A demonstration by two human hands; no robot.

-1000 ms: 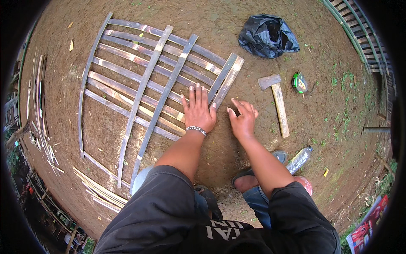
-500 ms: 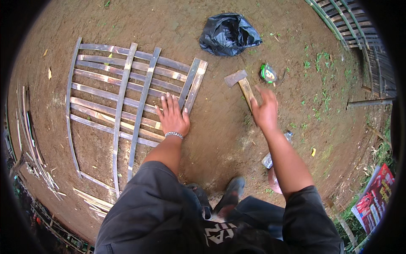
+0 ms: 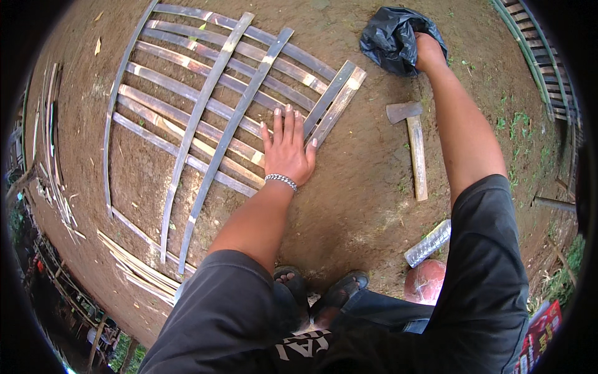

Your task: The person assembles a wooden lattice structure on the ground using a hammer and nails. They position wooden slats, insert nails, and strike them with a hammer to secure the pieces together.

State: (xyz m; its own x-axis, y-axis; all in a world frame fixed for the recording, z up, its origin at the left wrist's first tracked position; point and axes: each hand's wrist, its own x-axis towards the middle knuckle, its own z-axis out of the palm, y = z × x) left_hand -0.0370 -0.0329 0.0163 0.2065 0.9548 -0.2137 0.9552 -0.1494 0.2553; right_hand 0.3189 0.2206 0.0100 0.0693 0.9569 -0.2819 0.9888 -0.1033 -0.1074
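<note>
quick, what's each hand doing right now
Left hand: open, flat on the bamboo slat frame.
Right hand: at the black plastic bag, seemingly gripping it; fingers hidden.

left hand (image 3: 288, 151) on bamboo lattice (image 3: 205, 118), right hand (image 3: 428, 51) in black bag (image 3: 392, 38)

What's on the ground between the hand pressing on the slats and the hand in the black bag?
In the head view, a hammer lies on bare dirt between the left hand on the bamboo slats and the right hand at the black bag.
</note>
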